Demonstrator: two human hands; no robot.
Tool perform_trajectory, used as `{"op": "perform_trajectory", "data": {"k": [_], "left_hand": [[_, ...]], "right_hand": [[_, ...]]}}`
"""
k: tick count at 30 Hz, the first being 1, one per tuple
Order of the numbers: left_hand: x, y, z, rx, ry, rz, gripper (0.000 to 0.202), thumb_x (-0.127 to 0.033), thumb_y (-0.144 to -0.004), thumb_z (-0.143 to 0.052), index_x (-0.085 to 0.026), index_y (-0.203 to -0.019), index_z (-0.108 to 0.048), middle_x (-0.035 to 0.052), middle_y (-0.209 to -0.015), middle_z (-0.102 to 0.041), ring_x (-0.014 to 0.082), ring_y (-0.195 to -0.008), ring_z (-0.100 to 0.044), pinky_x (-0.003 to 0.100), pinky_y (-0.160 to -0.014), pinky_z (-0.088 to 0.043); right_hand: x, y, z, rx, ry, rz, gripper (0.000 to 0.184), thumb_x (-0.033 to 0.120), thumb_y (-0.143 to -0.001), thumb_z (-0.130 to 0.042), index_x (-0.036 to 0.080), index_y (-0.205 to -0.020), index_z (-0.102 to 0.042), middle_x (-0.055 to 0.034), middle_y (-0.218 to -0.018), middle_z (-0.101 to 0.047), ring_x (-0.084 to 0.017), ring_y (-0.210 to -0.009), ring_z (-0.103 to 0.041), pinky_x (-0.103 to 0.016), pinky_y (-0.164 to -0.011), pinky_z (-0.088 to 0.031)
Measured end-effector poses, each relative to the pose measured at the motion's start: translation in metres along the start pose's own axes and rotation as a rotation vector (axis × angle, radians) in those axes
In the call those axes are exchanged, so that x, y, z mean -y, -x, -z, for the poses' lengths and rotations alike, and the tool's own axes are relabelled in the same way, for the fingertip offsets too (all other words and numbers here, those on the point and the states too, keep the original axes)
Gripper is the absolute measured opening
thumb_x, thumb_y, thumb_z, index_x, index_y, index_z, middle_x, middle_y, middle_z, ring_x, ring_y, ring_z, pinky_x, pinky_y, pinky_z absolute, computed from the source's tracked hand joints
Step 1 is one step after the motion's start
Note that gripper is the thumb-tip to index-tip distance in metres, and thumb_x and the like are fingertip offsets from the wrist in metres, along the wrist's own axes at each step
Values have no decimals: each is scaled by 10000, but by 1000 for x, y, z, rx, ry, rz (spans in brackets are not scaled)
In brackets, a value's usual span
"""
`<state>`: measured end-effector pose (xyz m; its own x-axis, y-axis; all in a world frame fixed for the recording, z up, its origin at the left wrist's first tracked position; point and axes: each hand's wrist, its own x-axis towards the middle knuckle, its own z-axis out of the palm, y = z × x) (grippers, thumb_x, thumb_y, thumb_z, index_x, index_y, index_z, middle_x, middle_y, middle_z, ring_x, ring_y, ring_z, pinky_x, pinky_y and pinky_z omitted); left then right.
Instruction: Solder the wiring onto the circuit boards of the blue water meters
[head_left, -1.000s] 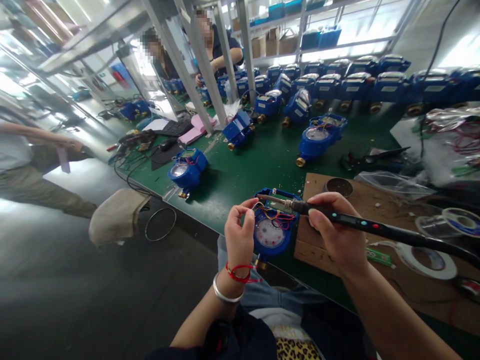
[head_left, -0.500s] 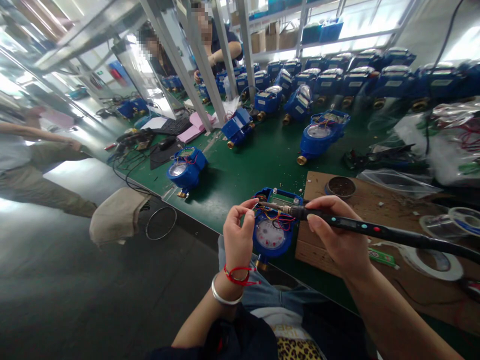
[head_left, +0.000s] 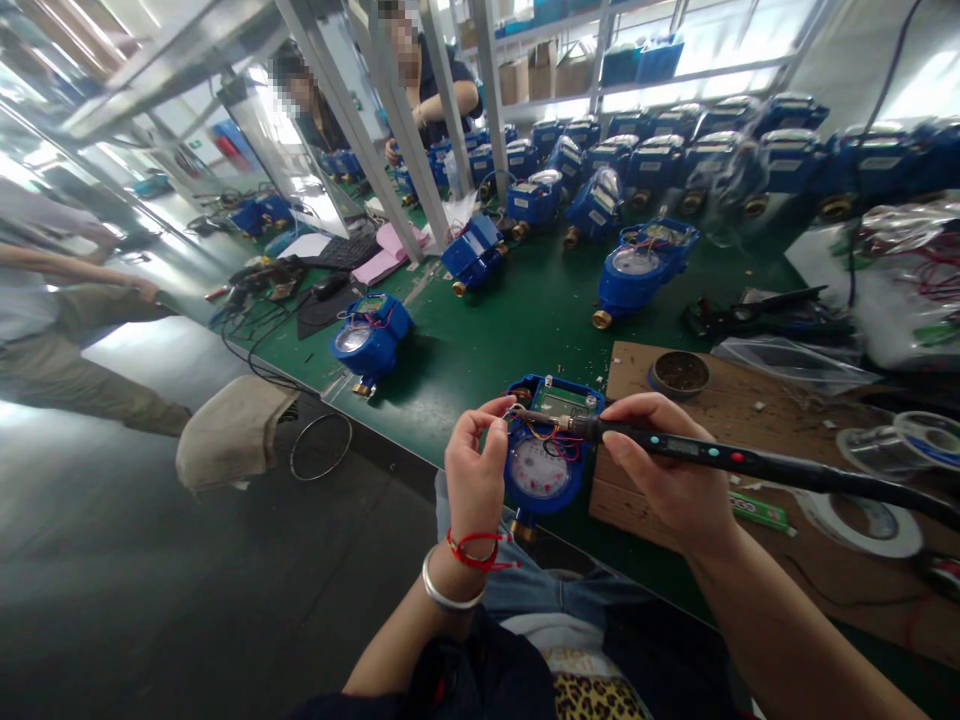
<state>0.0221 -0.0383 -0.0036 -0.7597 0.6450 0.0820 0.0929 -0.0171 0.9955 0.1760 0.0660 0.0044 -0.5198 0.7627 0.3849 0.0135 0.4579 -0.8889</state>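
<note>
Right of center in the frame, the right hand is grasping a black soldering iron, which is pointing left across an open blue meter. The meter is lying face up at lower center on the green table. The left hand is holding its fingertips beside the iron's tip; whether they are pinching a wire, I cannot tell.

red cord bracelet, silver bangle | dark garment | white top, yellow lettering, leopard-print patch | blue jeans, bottom centre
</note>
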Motion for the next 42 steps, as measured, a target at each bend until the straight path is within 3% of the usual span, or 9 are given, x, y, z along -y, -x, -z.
{"op": "perform_trajectory", "data": {"k": [7,13,27,42], "left_hand": [[3,0,0,1,0,-1,134,-267,-899,-526,-170,-812,-558,97,-1178,-661,219,-1091,-617,368,-950,-458],[2,1,1,11,3,2,128,-263,-895,-531,-174,-804,-546,85,-1172,-665,211,-1071,-618,372,-971,-438],[5,0,1,5,-7,-14,120,-250,-895,-527,-178,-801,-551,79,-1167,-667,212,-1080,-618,381,-983,-434],[10,6,2,-37,-132,-123,136,-257,-904,-525,-188,-789,-546,67,-1171,-649,212,-1085,-614,415,-997,-448]], "right_hand": [[0,1,0,3,-25,0,88,274,-850,-640,220,-913,-611,1,-784,-615,-106,-626,-551,-213,-541,-444],[-2,6,1,-71,-91,-41,116,305,-848,-654,226,-924,-615,11,-733,-578,-96,-569,-503,-210,-502,-412],[-12,8,0,-173,-203,-38,153,329,-843,-658,226,-949,-619,-9,-733,-569,-136,-637,-550,-259,-538,-421],[-20,3,-3,-321,-272,-1,175,354,-831,-666,238,-946,-603,8,-718,-523,-106,-557,-515,-248,-480,-399]]}}
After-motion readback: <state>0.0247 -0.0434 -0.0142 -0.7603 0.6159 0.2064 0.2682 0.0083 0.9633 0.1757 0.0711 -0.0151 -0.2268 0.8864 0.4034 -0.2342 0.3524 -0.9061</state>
